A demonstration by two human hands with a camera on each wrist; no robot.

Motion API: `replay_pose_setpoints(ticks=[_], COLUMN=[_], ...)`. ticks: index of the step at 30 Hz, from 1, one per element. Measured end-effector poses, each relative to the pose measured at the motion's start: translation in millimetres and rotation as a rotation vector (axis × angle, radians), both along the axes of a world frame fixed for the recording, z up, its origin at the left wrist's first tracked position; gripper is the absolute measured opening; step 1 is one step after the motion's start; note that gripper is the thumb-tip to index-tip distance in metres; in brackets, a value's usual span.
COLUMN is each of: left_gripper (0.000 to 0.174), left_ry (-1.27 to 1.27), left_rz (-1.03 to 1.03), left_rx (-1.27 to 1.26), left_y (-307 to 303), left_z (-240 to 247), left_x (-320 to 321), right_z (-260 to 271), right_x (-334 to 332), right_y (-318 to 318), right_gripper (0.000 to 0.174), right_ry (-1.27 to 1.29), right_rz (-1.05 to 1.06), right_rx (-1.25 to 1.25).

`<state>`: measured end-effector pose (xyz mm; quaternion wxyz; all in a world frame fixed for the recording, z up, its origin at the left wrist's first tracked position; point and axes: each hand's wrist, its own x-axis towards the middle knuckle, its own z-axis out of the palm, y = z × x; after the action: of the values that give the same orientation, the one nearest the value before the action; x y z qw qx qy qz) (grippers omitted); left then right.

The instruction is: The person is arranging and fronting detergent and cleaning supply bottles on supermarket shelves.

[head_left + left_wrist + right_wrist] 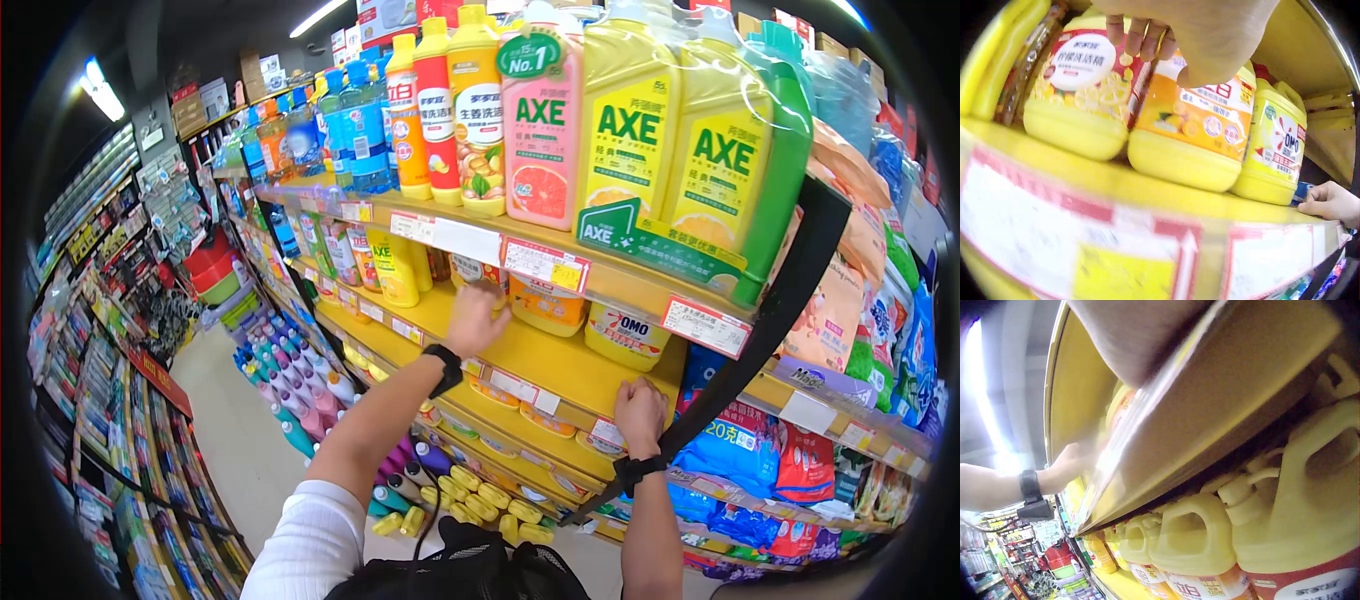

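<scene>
On the shelf below the top row, my left hand (478, 318) reaches in with loosely bent fingers and nothing between them. Its fingertips (1150, 40) hang in front of a red-labelled lemon detergent jug (1079, 75) and an orange-labelled detergent jug (1197, 122) in the left wrist view. An OMO jug (625, 335) stands to their right. At the right end of this shelf, my right hand (640, 412) grips the shelf edge (585, 410) with curled fingers. Part of the lemon jug is hidden by my left hand in the head view.
Tall AXE bottles (630, 125) stand on the shelf above, over a ledge with price tags (545, 262). A black post (760, 330) rises at the right, beside detergent bags (735, 440). More handled jugs (1194, 531) fill a lower shelf. Bottles (300, 370) stand on the floor at left.
</scene>
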<state>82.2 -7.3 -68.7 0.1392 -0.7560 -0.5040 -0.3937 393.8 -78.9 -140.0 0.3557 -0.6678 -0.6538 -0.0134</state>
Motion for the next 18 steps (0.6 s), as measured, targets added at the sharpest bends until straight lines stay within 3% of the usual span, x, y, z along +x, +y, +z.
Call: replay_pose_setpoints(ticks=[4, 8, 18], left_gripper=[0.038, 0.040, 0.044], left_ry=[0.211, 0.219, 0.464], left_rz=[0.053, 0.010, 0.058], left_rx=[0.336, 0.071, -0.156], left_y=[23, 33, 58], left_z=[40, 61, 84], left_x=[-27, -40, -36], right_z=[0, 7, 10], right_x=[0, 0, -1], right_y=[0, -4, -5], right_gripper=[0.028, 0.026, 0.024], right_ry=[0.015, 0.018, 0.002], right_rz=[-0.005, 0.014, -0.001], right_rx=[0.002, -0.023, -0.075])
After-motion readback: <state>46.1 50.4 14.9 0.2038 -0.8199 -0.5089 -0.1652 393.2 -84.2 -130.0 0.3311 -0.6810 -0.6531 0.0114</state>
